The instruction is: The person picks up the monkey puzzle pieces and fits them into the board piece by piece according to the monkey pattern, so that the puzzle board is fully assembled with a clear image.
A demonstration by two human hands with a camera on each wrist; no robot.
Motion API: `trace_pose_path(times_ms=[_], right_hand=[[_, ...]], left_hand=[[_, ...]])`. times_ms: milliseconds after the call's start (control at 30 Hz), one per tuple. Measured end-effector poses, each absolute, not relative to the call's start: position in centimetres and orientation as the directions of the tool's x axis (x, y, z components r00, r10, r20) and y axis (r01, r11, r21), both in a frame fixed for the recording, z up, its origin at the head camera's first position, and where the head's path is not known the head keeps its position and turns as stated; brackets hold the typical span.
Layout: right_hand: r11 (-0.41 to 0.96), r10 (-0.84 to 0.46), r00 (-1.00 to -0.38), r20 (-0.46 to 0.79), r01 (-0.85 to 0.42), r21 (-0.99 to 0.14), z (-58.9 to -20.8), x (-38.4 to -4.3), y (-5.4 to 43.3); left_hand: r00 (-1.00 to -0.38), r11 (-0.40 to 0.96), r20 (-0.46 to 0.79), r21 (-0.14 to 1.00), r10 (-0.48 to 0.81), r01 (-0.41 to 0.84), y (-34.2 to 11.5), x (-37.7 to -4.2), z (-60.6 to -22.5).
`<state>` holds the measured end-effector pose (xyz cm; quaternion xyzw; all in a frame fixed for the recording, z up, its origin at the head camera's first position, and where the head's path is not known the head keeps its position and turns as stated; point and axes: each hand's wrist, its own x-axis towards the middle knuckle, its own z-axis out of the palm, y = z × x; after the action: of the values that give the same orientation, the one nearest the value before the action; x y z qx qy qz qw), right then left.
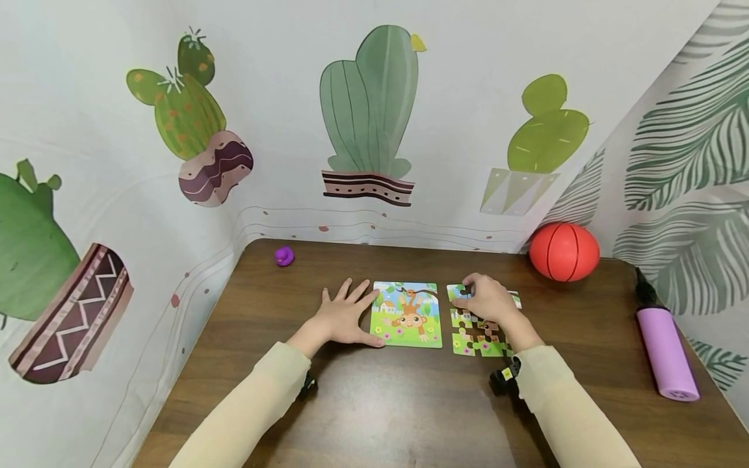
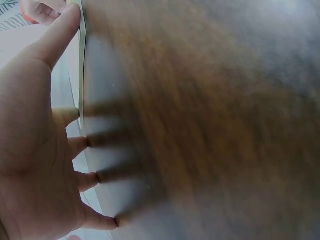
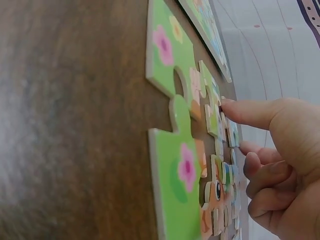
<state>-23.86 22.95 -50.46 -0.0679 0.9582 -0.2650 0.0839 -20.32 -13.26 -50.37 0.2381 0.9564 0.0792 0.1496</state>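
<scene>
A square monkey picture board lies flat on the wooden table. My left hand is beside it with fingers spread, thumb and index finger touching its left edge; in the left wrist view the other fingertips rest on the table. To the right of the board lie loosely spaced jigsaw pieces, some with pink flowers. My right hand is over the upper pieces and covers part of them. Its thumb and index finger pinch a blue-green jigsaw piece at the far row, and the other fingers are curled.
A purple toy duck sits at the back left of the table. At the back right stands a red ball, and a pink hand pump lies along the right side. A cactus-patterned cloth hangs behind.
</scene>
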Motion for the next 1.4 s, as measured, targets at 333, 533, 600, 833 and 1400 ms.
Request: trace_pose_path(times_ms=[333, 533, 600, 833, 1400], right_hand=[[0.849, -0.177, -0.984, 0.001, -0.153, -0.506, -50.6, -23.3, 22.4], [0.836, -0.182, -0.983, 0.015, -0.162, -0.523, -50.6, -23.1, 22.6], [0.831, -0.186, -0.982, 0.017, -0.166, -0.53, -50.5, -22.9, 22.7], [0.79, -0.183, -0.983, 0.009, -0.153, -0.594, -50.2, -22.5, 22.9], [0.624, -0.194, -0.98, -0.035, -0.095, -0.776, -50.3, -22.1, 19.3]], left_hand=[[-0.839, 0.873, -0.257, 0.234, 0.479, 0.427, -13.3, -20.3, -50.1], [-0.838, 0.871, -0.25, 0.231, 0.484, 0.434, -13.2, -20.3, -50.3], [-0.839, 0.87, -0.247, 0.23, 0.485, 0.436, -13.2, -20.3, -50.3], [-0.839, 0.871, -0.248, 0.226, 0.484, 0.435, -13.4, -20.4, -50.6], [-0.839, 0.868, -0.241, 0.233, 0.488, 0.438, -13.3, -20.3, -50.4]])
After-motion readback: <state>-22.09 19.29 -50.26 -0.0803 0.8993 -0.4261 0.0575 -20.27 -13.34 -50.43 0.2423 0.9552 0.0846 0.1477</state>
